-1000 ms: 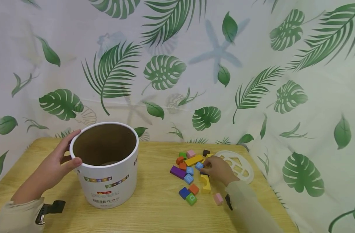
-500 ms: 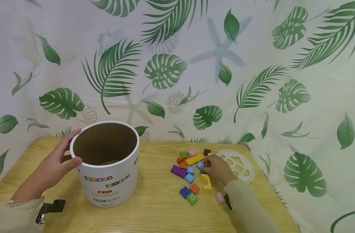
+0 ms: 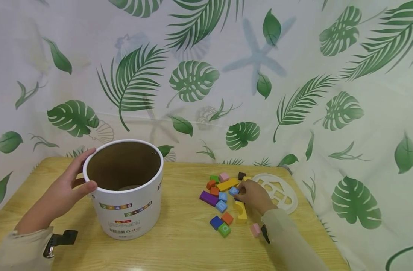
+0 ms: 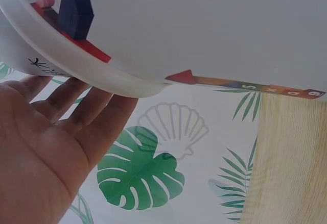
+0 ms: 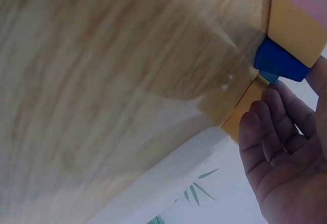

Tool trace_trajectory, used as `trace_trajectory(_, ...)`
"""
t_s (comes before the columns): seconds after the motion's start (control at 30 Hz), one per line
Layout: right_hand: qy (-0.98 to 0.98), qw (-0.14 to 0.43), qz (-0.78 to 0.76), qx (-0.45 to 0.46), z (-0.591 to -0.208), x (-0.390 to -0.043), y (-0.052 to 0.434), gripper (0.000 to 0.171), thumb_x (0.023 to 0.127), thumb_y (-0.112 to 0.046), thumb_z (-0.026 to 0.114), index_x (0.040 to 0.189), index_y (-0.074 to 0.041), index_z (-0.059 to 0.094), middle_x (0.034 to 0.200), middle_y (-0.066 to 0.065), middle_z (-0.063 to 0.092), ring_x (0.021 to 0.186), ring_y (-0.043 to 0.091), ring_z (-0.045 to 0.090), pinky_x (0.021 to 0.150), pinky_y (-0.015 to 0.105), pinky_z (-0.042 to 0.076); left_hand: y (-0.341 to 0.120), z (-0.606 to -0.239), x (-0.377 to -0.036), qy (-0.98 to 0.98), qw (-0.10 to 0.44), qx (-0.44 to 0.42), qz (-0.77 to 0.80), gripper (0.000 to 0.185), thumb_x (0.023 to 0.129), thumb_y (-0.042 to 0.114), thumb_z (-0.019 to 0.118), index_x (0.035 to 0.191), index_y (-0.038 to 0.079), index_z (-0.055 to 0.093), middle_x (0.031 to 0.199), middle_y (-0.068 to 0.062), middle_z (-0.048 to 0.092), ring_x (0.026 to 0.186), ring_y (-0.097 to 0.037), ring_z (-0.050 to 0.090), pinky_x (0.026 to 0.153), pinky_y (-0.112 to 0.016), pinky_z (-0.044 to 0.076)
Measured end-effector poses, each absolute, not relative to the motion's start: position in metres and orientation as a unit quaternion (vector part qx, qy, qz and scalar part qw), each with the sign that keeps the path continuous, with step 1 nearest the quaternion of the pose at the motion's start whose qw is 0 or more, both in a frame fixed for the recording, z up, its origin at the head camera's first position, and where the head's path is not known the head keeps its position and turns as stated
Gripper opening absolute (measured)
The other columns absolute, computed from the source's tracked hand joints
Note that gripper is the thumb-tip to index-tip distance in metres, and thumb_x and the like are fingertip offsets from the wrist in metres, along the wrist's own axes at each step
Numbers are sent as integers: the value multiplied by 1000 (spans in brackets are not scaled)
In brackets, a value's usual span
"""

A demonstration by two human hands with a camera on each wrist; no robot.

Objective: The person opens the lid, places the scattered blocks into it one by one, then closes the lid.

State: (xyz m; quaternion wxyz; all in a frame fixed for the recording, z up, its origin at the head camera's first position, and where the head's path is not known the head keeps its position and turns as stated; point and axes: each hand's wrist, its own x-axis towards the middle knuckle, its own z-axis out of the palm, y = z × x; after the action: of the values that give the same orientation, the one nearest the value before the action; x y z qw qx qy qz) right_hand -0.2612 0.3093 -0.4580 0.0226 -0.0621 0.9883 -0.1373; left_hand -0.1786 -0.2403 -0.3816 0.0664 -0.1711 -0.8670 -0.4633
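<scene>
The left hand rests against the 9 o'clock side of the white tub, fingers straight along the wall and thumb laid on the rim; the left wrist view shows the palm spread flat under the curved rim. The right hand sits at the 3 o'clock edge of the scattered blocks, fingers curled, fingertips touching a light blue block; whether it actually pinches the block I cannot tell. A yellow arch block lies just at 6 o'clock of that hand, and a white shape-sorter lid lies flat at its 3 o'clock. Everything stands on a pale wood-grain tabletop. Behind hangs a white curtain printed with green leaves.
</scene>
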Motion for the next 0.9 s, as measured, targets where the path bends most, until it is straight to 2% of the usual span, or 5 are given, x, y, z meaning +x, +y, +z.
trace_trajectory(0.37, 988, 12, -144, -53, -454, -259, 316, 30, 90, -36, 81, 102, -9, 76, 97, 3, 68, 86, 20, 63, 82, 45, 56, -238, -379, -175, -864, 71, -178, -465, 89, 100, 27, 68, 168, 26, 9, 161, -26, 29, 137, -53, 35, 101, -79, 36)
trace_trajectory(0.7, 980, -66, -169, -81, -430, -252, 316, 28, 93, -30, 76, 106, -5, 72, 107, 14, 71, 98, 30, 67, 89, 50, 56, -239, -378, -176, -863, 59, -177, -470, 89, 101, 30, 67, 168, 26, 8, 162, -25, 27, 139, -54, 33, 102, -79, 34)
trace_trajectory(0.9, 971, -73, -215, -75, -410, -246, 302, 26, 95, -29, 74, 112, -10, 70, 113, 11, 73, 107, 32, 69, 92, 52, 56, -239, -379, -177, -862, 61, -180, -470, 89, 101, 29, 67, 168, 26, 8, 161, -25, 28, 139, -54, 34, 102, -79, 35)
